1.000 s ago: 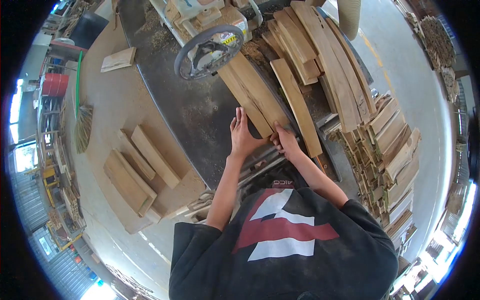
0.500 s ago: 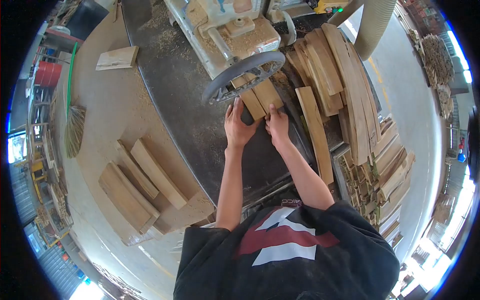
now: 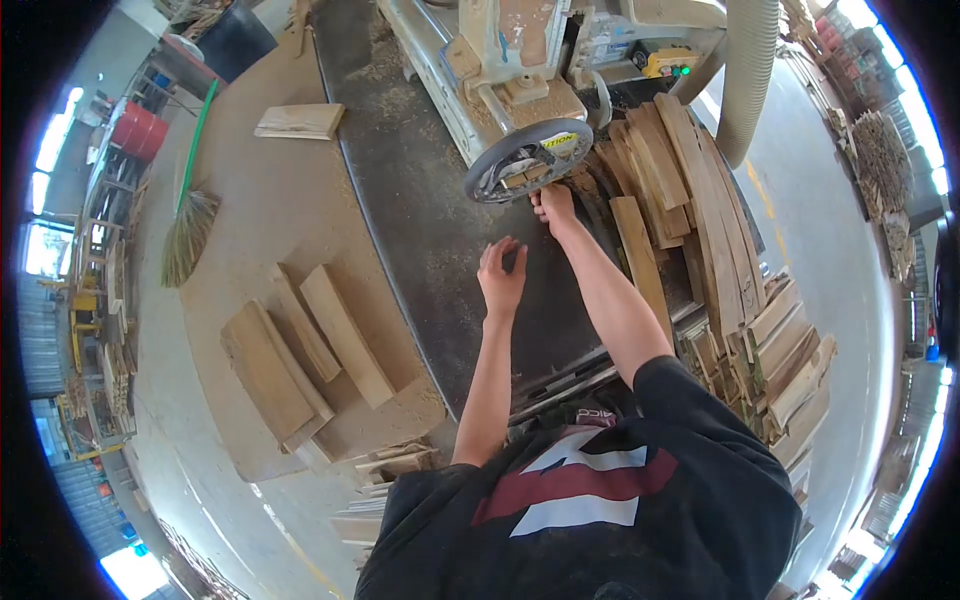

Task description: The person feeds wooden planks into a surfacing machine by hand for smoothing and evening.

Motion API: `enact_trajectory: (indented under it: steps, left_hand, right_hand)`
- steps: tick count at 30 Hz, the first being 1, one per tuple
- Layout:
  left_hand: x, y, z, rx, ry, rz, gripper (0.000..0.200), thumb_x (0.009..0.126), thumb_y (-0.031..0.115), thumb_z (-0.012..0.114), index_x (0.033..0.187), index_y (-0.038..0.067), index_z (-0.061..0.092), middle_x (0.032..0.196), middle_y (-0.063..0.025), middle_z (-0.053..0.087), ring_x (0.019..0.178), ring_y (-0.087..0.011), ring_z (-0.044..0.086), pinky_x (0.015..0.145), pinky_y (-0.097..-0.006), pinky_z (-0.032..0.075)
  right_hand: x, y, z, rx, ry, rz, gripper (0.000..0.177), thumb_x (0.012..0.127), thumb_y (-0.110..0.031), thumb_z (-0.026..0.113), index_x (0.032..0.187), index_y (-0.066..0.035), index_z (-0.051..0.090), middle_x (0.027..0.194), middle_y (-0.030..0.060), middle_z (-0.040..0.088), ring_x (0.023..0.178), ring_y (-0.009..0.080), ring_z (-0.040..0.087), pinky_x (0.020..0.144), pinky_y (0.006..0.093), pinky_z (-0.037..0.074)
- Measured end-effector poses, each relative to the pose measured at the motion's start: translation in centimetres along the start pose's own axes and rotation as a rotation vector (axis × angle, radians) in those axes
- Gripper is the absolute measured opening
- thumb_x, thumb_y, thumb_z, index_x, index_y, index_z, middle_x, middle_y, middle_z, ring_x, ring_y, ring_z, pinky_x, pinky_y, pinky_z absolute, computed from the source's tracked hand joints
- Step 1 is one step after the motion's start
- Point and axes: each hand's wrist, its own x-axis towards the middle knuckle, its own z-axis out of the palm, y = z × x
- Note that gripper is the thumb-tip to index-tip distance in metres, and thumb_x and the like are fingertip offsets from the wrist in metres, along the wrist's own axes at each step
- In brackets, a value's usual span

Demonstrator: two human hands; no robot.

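Observation:
Over the dark machine table (image 3: 425,235), my left hand (image 3: 503,268) is raised with its fingers curved apart and nothing between them. Farther forward, my right hand (image 3: 554,208) is closed just below the black handwheel (image 3: 528,160); what it holds, if anything, is hidden. Parts of wooden pieces (image 3: 525,177) show through the handwheel, under the dusty machine head. To the right of my right forearm, a long plank (image 3: 640,255) lies beside a stack of boards (image 3: 655,165).
Several boards (image 3: 345,335) lie on the brown side table at left, with a short board (image 3: 300,121) farther back. A green-handled broom (image 3: 190,235) is at far left. A ribbed hose (image 3: 748,90) hangs at the right. Offcuts (image 3: 790,350) are piled at lower right.
The wooden pieces have moved forward under the handwheel. My left hand has come off them and back. My right hand has moved forward. The view has shifted.

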Motion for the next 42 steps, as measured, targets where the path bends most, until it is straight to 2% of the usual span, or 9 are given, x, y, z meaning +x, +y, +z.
enact_trajectory:
  steps: [4,6,10,14,18,24,31,37,42]
  left_hand:
    - [-3.2,0.2,-3.8,0.051,-0.107,0.055,0.026,0.090,0.009,0.079,0.113,0.000,0.071,0.102,-0.0135,0.077,0.095,-0.0303,0.075,0.091,-0.0403,0.058]
    - [-4.5,0.2,-5.8,0.122,-0.131,0.106,0.028,0.089,0.009,0.080,0.114,0.001,0.070,0.104,-0.0125,0.077,0.101,-0.0323,0.074,0.101,-0.0454,0.054]
    - [-6.4,0.6,-8.9,0.101,-0.059,-0.015,0.027,0.089,0.009,0.079,0.114,0.003,0.071,0.112,-0.0127,0.076,0.111,-0.0340,0.070,0.107,-0.0495,0.050]
    - [-4.1,-2.4,-10.3,0.182,0.068,-0.063,0.034,0.089,0.014,0.081,0.121,0.007,0.070,0.132,-0.0143,0.068,0.128,-0.0374,0.060,0.109,-0.0501,0.047]
    - [4.8,-5.8,-11.2,0.499,0.095,-0.073,0.068,0.081,0.030,0.089,0.140,0.011,0.061,0.157,-0.0212,0.043,0.147,-0.0452,0.036,0.118,-0.0566,0.033]
    - [23.3,-17.7,-9.5,0.795,0.207,-0.223,0.100,0.089,0.058,0.072,0.158,-0.003,0.034,0.165,-0.0256,0.029,0.152,-0.0439,0.028,0.118,-0.0600,0.031]
    - [38.2,-21.2,-9.2,0.986,0.159,-0.193,0.106,0.092,0.069,0.061,0.159,-0.007,0.031,0.166,-0.0256,0.030,0.157,-0.0398,0.023,0.123,-0.0542,0.028]
    - [37.2,-17.6,-9.7,1.008,0.032,-0.272,0.113,0.086,0.075,0.064,0.157,-0.007,0.033,0.164,-0.0239,0.033,0.154,-0.0383,0.030,0.121,-0.0516,0.033]
    - [25.0,-12.5,-9.4,0.977,-0.082,-0.097,0.108,0.084,0.073,0.067,0.151,-0.007,0.042,0.156,-0.0232,0.043,0.146,-0.0387,0.039,0.118,-0.0535,0.035]
  right_hand:
    - [0.0,1.3,-1.1,-0.185,-0.266,-0.298,0.030,0.106,-0.029,0.056,0.099,-0.002,0.065,0.069,0.0024,0.060,0.052,0.0116,0.052,0.046,0.0306,0.039]
    - [-2.5,3.2,-2.2,-0.404,-0.167,-0.590,0.035,0.108,-0.029,0.055,0.129,-0.001,0.063,0.074,0.0064,0.064,0.060,0.0180,0.059,0.059,0.0349,0.049]
    - [-9.5,6.6,-4.7,-0.596,-0.010,-1.002,0.033,0.107,-0.028,0.058,0.132,-0.007,0.066,0.072,0.0059,0.062,0.063,0.0172,0.060,0.062,0.0344,0.049]
    - [-13.3,9.3,-7.1,-0.674,-0.067,-0.976,0.027,0.103,-0.025,0.066,0.120,-0.004,0.069,0.069,0.0040,0.060,0.053,0.0143,0.054,0.052,0.0301,0.044]
    - [-13.2,8.8,-6.9,-0.699,-0.085,-0.910,0.028,0.102,-0.025,0.067,0.119,-0.003,0.069,0.067,0.0034,0.058,0.053,0.0122,0.052,0.051,0.0289,0.043]
    - [-12.5,9.7,-6.7,-0.637,-0.042,-0.892,0.022,0.099,-0.017,0.070,0.115,-0.002,0.068,0.066,0.0004,0.053,0.054,0.0068,0.045,0.050,0.0261,0.037]
    - [-12.6,9.6,-6.3,-0.726,-0.021,-0.948,0.020,0.096,-0.016,0.070,0.111,-0.003,0.069,0.064,0.0011,0.053,0.050,0.0092,0.046,0.049,0.0263,0.036]
    - [-12.3,9.4,-6.3,-0.733,-0.061,-0.962,0.022,0.094,-0.017,0.072,0.110,-0.002,0.070,0.066,0.0026,0.056,0.048,0.0109,0.048,0.048,0.0267,0.038]
    - [-12.6,9.1,-6.2,-0.693,-0.044,-0.949,0.022,0.093,-0.017,0.073,0.110,-0.002,0.069,0.065,0.0031,0.055,0.049,0.0115,0.049,0.049,0.0272,0.039]
